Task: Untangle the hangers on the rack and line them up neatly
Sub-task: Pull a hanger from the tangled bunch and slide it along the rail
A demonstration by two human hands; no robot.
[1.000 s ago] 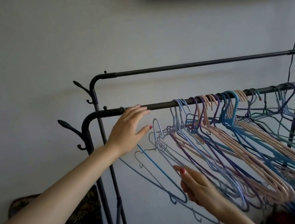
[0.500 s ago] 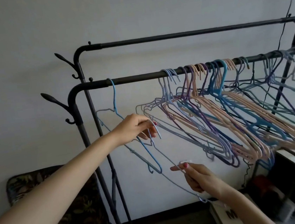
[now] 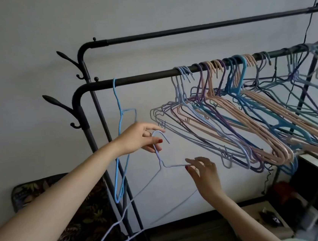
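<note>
1. Left hand has its fingers curled round the neck of a pale lilac wire hanger, right under its hook, so it's off the rail and hanging tilted below.
2. Right hand pinches that same hanger's shoulder wire with its fingertips.
3. One light blue hanger hangs alone near the left end of the front rail of the black rack.
4. The rest, a tangled bunch of hangers in pink, purple and blue, is crowded along the right half of that rail.
5. A floral cushion sits low on the left.
</note>
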